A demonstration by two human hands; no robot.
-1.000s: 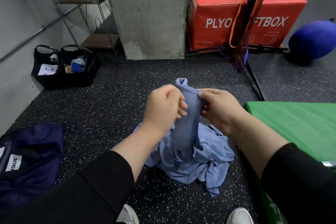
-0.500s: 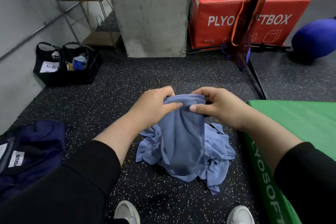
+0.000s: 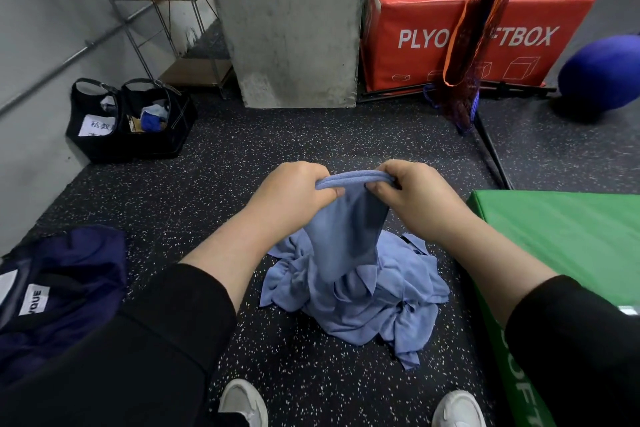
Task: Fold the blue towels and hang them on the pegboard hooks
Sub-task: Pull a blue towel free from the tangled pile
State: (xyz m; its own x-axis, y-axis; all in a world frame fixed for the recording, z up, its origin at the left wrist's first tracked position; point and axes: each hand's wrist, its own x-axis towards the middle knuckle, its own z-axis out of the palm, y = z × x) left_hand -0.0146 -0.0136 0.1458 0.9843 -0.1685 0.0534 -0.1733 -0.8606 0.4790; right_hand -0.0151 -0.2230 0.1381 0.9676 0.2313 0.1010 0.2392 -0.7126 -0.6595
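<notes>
A light blue towel hangs from both my hands above the speckled floor. My left hand grips the left end of its rolled top edge and my right hand grips the right end, with a short span of hem stretched between them. Below it a crumpled heap of blue towels lies on the floor, and the held towel's lower part runs into the heap. No pegboard or hooks are in view.
A green soft box stands close on the right. A navy bag lies at left, black baskets by the wall. Ahead are a concrete pillar, a red plyo box, a hanging net and a blue ball.
My hands went from bunching the towel's top together to drawing apart along its edge, which is now stretched flat between them. The view shifted slightly downward.
</notes>
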